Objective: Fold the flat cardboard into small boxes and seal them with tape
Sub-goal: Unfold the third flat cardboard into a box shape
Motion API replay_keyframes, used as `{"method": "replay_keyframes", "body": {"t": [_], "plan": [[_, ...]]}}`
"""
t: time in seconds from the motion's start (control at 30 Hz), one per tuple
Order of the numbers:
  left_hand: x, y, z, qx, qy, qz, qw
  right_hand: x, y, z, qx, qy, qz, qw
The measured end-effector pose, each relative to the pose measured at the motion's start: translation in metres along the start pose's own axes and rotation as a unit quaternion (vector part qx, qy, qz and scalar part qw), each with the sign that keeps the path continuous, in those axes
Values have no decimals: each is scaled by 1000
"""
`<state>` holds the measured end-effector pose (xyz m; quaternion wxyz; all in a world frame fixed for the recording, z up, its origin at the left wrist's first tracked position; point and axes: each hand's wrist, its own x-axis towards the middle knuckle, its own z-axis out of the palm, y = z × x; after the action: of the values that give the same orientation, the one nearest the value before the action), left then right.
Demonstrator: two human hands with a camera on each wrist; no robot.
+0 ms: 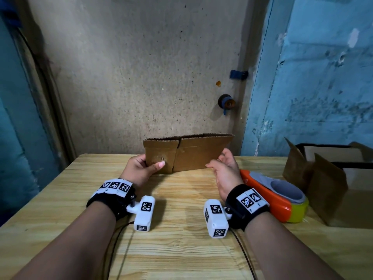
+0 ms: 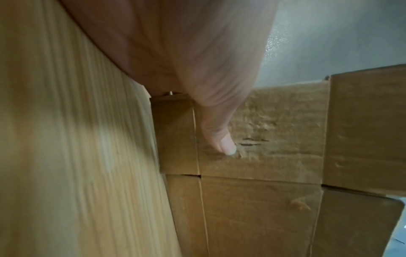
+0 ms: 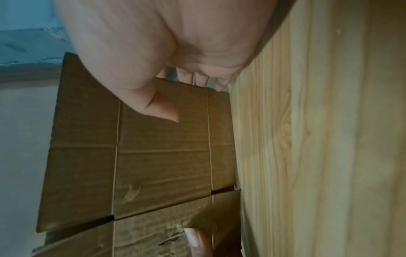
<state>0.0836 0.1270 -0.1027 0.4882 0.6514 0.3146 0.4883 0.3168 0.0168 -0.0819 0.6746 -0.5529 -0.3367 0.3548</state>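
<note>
A flat brown cardboard blank (image 1: pixel 193 156) stands on its long edge near the far side of the wooden table (image 1: pixel 181 249). My left hand (image 1: pixel 150 166) grips its left end, thumb (image 2: pixel 219 139) pressed on the front face beside a small tear, fingers hidden behind. My right hand (image 1: pixel 220 162) holds the right end, thumb (image 3: pixel 162 109) over the front face and fingers behind the edge. Creases and flap slits run across the cardboard (image 2: pixel 274 165) (image 3: pixel 162 156). My left thumb tip (image 3: pixel 195 240) also shows in the right wrist view.
An orange, grey and yellow-green tape dispenser (image 1: pixel 278 197) lies on the table just right of my right wrist. Open cardboard boxes (image 1: pixel 327 178) stand at the table's right edge. A wall rises right behind the table.
</note>
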Motion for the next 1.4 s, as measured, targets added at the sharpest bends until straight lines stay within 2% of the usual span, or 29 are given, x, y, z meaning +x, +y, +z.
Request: {"method": "replay_keyframes", "body": {"t": [0.23, 0.7, 1.0, 1.4], "plan": [[7, -7, -3, 51, 9, 8, 999, -1, 1, 3, -54, -8, -4, 999], [1, 1, 0, 38, -13, 0, 999, -1, 7, 5, -99, -10, 3, 995], [-7, 18, 3, 51, -6, -27, 998, -14, 0, 9, -118, -56, 9, 991], [-15, 29, 4, 38, -57, -62, 996, -16, 3, 10, -107, -127, -12, 986]]}}
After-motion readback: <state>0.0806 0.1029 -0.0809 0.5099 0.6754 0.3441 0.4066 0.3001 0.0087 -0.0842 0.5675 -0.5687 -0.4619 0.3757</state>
